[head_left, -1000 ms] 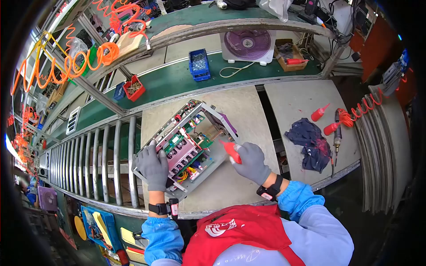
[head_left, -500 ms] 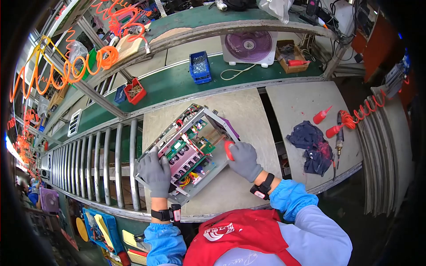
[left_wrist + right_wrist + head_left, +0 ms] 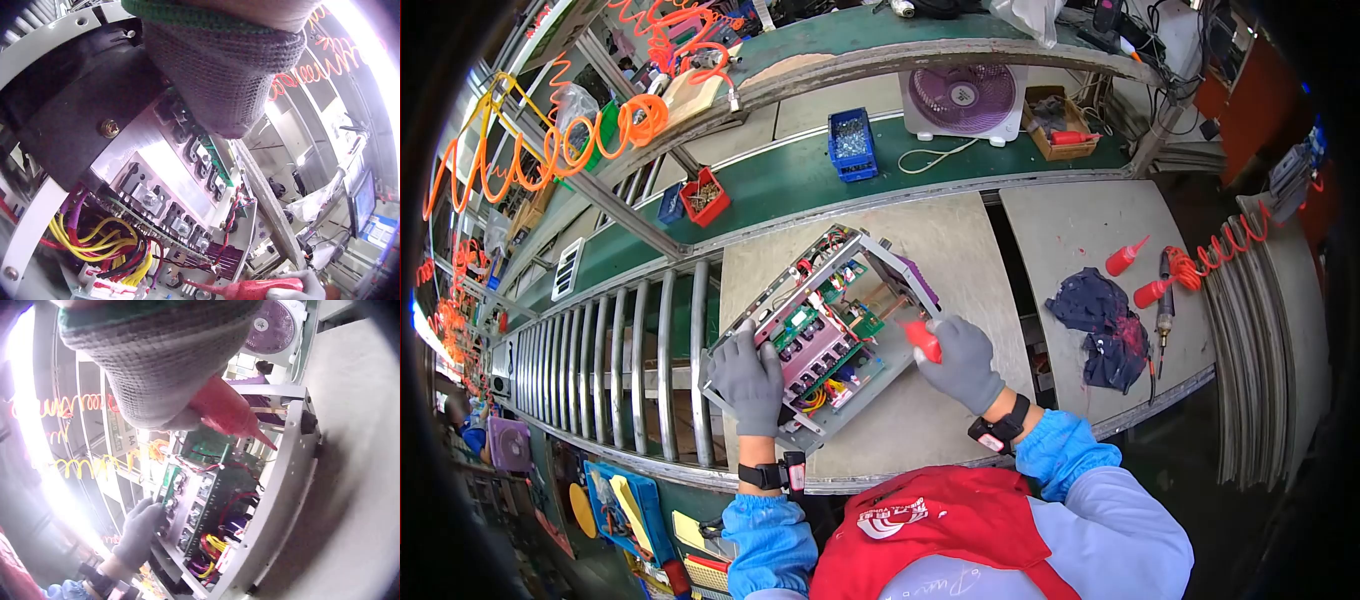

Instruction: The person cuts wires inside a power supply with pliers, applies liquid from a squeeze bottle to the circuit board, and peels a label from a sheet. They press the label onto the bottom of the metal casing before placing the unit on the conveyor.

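In the left wrist view, an open metal chassis (image 3: 37, 217) shows a bundle of yellow wires (image 3: 106, 240) beside the circuit parts, and the tip of a red squeeze bottle (image 3: 237, 290) points toward them; a careless sweep could snag a wire, though how near the tip comes cannot be judged here. In the right wrist view, the right hand (image 3: 162, 369) has its fingers wrapped round the bottle, whose nozzle (image 3: 267, 440) slants down near the chassis frame. Too hard a squeeze could let the contents out early, onto the green circuit boards (image 3: 206, 444), and a knock against the frame could bend the nozzle or push it off its spot. In the head view, the chassis sits at an angle on the worktable (image 3: 960, 260) in front of the person, and the left hand (image 3: 747, 385) rests on its near left side; whether those fingers curl round the edge cannot be told. If that hand's pressure lapses, a bump could turn the chassis under the nozzle. Compared with half a second ago, the right hand is slightly farther from the chassis, and the bottle shows more of its side; the left hand and chassis look essentially unchanged.
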`<action>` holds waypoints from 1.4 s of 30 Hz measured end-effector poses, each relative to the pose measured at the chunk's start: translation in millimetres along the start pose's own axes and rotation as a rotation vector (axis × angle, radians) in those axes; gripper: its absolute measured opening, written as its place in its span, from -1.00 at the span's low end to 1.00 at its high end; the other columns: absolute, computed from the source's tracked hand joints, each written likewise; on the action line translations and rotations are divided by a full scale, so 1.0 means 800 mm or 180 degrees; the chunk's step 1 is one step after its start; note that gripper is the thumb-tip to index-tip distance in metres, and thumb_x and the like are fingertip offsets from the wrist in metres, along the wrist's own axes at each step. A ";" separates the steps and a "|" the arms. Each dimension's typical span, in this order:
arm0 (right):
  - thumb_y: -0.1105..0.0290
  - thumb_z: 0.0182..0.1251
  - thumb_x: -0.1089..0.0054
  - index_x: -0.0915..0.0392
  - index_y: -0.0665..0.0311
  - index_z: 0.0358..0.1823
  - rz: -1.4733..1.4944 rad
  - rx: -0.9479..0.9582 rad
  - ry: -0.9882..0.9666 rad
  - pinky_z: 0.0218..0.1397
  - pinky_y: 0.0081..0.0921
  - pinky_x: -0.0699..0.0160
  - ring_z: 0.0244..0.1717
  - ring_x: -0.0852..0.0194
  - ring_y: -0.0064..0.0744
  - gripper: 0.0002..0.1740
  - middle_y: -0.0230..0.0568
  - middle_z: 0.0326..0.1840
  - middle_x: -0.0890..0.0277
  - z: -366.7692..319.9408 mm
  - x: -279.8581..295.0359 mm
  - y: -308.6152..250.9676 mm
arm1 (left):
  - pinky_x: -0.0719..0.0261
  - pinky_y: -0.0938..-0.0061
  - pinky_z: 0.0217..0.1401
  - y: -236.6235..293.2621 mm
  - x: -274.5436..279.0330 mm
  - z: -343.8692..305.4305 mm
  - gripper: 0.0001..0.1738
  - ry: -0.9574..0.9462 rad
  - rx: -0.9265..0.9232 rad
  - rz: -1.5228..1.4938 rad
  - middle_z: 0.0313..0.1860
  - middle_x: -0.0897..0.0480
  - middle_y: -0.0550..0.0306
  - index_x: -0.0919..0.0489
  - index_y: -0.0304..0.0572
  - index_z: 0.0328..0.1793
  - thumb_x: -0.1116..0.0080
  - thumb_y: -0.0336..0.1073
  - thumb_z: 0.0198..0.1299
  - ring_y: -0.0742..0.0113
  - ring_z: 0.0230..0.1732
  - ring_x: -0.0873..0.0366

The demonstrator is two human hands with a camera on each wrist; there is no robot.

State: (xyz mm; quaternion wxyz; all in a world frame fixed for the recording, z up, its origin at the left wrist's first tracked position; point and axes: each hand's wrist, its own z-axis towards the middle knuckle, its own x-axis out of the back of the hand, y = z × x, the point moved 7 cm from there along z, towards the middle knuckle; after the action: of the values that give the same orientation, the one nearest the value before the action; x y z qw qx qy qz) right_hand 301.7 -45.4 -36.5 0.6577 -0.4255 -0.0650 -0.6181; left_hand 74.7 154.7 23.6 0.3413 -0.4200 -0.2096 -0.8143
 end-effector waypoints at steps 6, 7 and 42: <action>0.31 -0.08 -0.59 -0.55 0.27 -0.07 0.0509 0.0025 0.0205 -0.34 -0.22 -0.55 -0.40 -0.57 -0.02 -0.48 -0.10 -0.33 -0.55 0.005 0.066 -0.038 | -0.43 0.07 0.19 0.000 -0.001 0.001 -0.52 -0.0048 0.0010 -0.0019 -0.07 -0.66 -0.08 -0.60 -0.14 0.27 -0.19 -0.18 0.24 -0.06 0.03 -0.58; 0.32 -0.08 -0.60 -0.55 0.27 -0.07 0.0538 0.0039 0.0248 -0.34 -0.23 -0.55 -0.40 -0.58 -0.02 -0.48 -0.10 -0.32 -0.55 0.009 0.071 -0.042 | -0.43 0.07 0.19 0.001 -0.001 0.000 -0.52 -0.0035 -0.0005 -0.0019 -0.07 -0.66 -0.08 -0.60 -0.14 0.27 -0.19 -0.18 0.24 -0.06 0.03 -0.59; 0.24 0.10 -0.52 -0.52 0.40 0.03 0.2100 -0.1810 0.0542 0.01 -0.38 -0.63 -0.10 -0.63 -0.34 -0.45 -0.08 -0.09 -0.59 0.044 0.109 0.006 | -0.41 0.12 0.07 0.015 0.025 -0.011 -0.56 -0.0094 -0.0051 0.0004 -0.16 -0.63 0.05 -0.61 -0.10 0.26 -0.19 -0.12 0.31 0.05 -0.07 -0.57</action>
State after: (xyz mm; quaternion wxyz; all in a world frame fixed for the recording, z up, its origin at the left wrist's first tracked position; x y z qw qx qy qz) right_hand 341.4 -89.6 36.5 0.6796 -0.5351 0.3013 -0.4013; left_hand 70.3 133.9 35.8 0.3354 -0.4349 -0.2078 -0.8095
